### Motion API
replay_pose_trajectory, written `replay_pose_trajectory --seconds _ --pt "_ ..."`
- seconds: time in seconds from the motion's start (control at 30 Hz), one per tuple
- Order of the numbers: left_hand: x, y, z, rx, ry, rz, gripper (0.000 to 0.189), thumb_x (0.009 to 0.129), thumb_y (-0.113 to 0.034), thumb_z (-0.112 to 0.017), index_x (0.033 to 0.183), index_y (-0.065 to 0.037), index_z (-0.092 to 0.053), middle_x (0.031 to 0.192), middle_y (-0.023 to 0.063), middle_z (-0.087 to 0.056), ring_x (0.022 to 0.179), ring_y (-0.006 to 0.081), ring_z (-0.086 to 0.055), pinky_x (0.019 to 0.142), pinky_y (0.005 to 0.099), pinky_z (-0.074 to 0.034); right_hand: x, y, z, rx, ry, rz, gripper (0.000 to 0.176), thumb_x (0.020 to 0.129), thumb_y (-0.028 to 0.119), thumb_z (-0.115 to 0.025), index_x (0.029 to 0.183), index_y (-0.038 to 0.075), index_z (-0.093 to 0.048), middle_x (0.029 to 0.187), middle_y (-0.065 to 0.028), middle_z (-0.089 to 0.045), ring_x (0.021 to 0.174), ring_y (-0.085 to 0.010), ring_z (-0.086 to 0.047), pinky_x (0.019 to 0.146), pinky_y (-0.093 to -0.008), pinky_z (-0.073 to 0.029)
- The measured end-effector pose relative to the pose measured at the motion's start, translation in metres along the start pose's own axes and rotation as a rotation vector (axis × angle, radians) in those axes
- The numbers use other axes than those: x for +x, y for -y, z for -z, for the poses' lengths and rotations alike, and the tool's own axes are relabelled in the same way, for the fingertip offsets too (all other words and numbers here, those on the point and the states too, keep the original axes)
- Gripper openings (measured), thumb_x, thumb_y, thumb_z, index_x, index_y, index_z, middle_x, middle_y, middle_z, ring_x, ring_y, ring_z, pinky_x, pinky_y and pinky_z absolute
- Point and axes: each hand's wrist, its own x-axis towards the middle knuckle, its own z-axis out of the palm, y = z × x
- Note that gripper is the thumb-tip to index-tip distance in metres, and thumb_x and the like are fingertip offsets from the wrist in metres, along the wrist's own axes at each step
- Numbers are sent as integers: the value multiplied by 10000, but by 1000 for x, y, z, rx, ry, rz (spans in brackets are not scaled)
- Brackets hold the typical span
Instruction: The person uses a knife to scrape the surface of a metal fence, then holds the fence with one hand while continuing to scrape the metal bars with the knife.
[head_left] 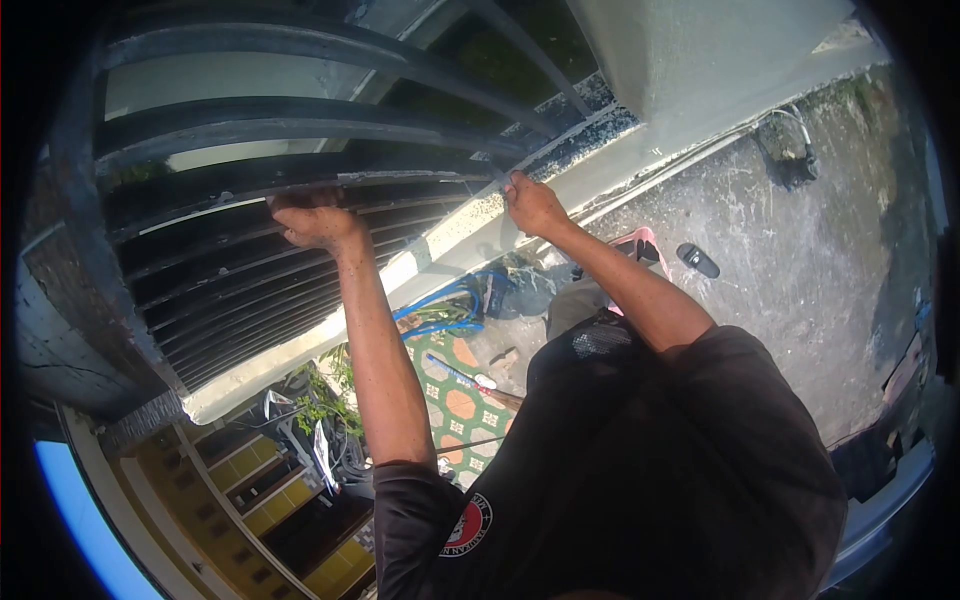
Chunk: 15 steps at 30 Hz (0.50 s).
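Note:
My left hand (315,222) is closed at a dark grey slat (240,203) of a barred window grille, its fingers partly in shade along the slat's edge. Farther right, my right hand (537,207) makes a fist beside the pale, speckled sill (465,225), thumb uppermost. A narrow grey piece runs up from that fist towards the slat ends; I cannot tell whether it is a tool or part of the grille. Paint on the slats looks chipped and worn in places.
Below lies a concrete floor (770,290) with a black sandal (698,261) on it. Blue hose (440,310) coils near patterned tiles (460,403). A dark bundle (790,160) rests by the wall's foot. A motorbike (325,450) and plants stand at lower left.

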Motion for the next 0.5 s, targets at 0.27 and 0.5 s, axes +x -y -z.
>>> replay_pose_trajectory --seconds 0.27,0.5 --pt "-3 -3 -2 -1 -15 -6 408 922 -391 -391 1090 -58 -556 756 72 -534 552 130 -475 435 267 -356 -2 24 29 311 317 -387 431 1018 304 -374 1206 -47 -538 812 -228 -678 571 -307 -673 677 -407 -577" --pt "-3 -3 -2 -17 5 13 436 929 -422 -399 1150 -77 -546 825 97 -561 593 157 -531 447 268 -384 17 1 4 131 335 -319 563 1021 445 -362 1260 -39 -523 714 -181 -683 559 -277 -681 687 -449 -599"
